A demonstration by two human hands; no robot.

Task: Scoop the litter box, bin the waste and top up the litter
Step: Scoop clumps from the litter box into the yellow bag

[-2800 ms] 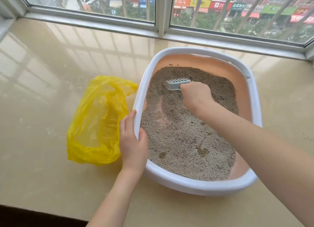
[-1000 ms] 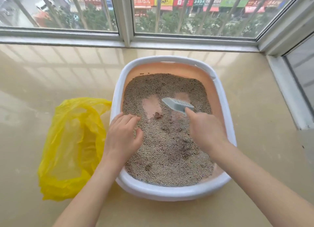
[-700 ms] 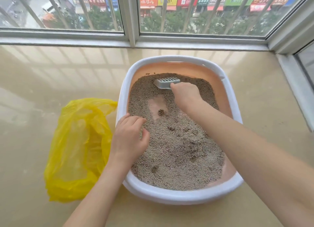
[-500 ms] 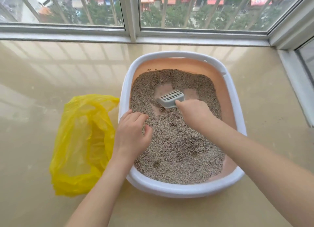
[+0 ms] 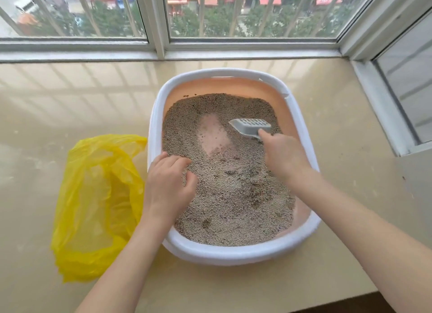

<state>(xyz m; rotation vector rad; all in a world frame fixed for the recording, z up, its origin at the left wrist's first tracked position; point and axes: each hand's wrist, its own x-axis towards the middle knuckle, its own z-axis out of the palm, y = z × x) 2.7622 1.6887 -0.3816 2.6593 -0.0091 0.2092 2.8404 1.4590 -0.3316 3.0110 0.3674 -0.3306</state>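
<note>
You are scooping: right hand gripping the grey slotted plastic scoop, left hand gripping the rim of the white plastic litter box. Next, I think: dig under the gritty grey litter.

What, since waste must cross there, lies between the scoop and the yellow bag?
Head view: from the scoop, a scraped bare patch of tray floor, litter, the left hand resting over the litter box's white rim, then the yellow bag.
</note>
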